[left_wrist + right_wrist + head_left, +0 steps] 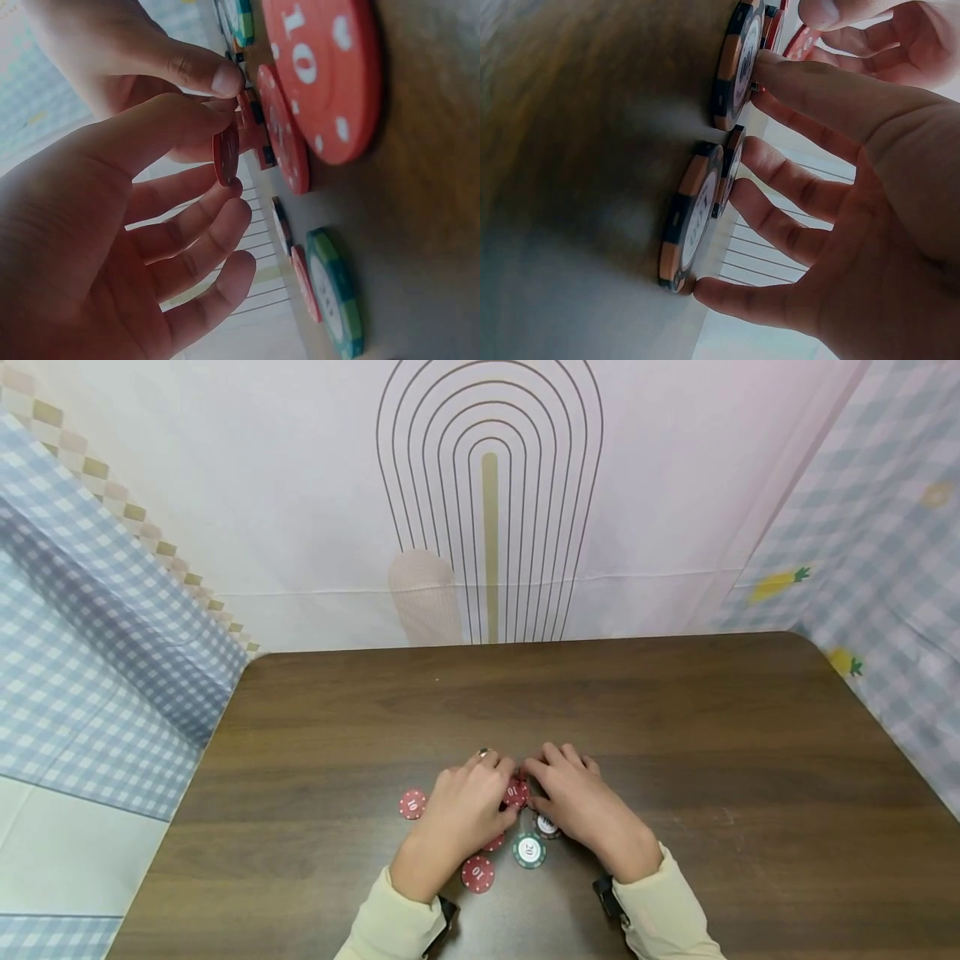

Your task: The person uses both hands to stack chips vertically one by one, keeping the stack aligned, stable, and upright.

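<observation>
Both hands work close together over a small scatter of poker chips near the front edge of the dark wooden worktop (675,710). The left hand (459,810) has its grip clamped on a red chip (226,154), held on edge between the thumb and the first fingers, as the left wrist view shows; lifting it clear of the wood this way leaves its faces free, and the remaining fingers hang loosely curled below it. The right hand (581,802) meets it fingertip to fingertip, its thumb (196,69) reaching in just above that chip, apparently to steady or take it. From the right wrist view this hand's fingers are spread and fairly straight, the thumb resting on the rim of a dark-edged chip (735,71) and the lower fingers lying against another orange-and-black chip (690,217), so its grip reads as apart, touching rather than pinching (whether the thumb and forefinger close on anything near the left hand, I cannot tell). Flat on the worktop lie a red 10 chip (412,804) off to the left, another red 10 (477,874) by the left wrist, and a green 20 chip (529,850) between the wrists. Pale sleeves (667,910) cover both forearms.
</observation>
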Motion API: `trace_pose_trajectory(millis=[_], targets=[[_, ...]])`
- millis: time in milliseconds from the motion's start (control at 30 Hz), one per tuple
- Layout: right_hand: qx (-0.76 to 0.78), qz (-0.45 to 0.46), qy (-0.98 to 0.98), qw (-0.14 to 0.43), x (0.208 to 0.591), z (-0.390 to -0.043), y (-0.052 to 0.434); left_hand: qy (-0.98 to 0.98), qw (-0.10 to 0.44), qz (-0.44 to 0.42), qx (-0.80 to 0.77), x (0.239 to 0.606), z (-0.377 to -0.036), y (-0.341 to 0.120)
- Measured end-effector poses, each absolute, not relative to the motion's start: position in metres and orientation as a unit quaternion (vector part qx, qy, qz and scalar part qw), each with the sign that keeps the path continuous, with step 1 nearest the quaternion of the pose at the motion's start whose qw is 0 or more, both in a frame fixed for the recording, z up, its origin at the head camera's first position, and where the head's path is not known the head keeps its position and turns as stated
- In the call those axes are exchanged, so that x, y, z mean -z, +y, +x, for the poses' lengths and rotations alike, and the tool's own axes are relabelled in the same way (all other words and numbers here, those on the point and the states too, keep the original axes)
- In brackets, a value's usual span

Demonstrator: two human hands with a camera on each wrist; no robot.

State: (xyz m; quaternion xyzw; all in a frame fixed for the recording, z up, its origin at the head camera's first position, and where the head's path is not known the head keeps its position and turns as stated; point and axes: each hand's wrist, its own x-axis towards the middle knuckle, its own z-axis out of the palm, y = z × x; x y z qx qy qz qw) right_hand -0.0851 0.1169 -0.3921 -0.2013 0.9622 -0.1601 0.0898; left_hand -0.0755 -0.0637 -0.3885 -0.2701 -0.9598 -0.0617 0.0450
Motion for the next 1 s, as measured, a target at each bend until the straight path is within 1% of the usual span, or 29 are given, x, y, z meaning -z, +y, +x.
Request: trace_pose_trajectory(millis=[500,767,1000], targets=[[0.154,-0.203,0.963,0.083,0.3937,-0.0852,0.1179,-0.958,0.040,-0.272,0.084,0.3951,-0.0767,-0.0610],[0.151,-0.203,0.964,0.086,0.3935,-0.0851,0.1181,-0.951,0.018,-0.275,0.138,0.3941,-0.0757,-0.0606],[0.154,-0.207,0.962,0.087,0.3940,-0.0860,0.1180,-0.951,0.009,-0.271,0.148,0.3942,-0.0761,-0.0610]])
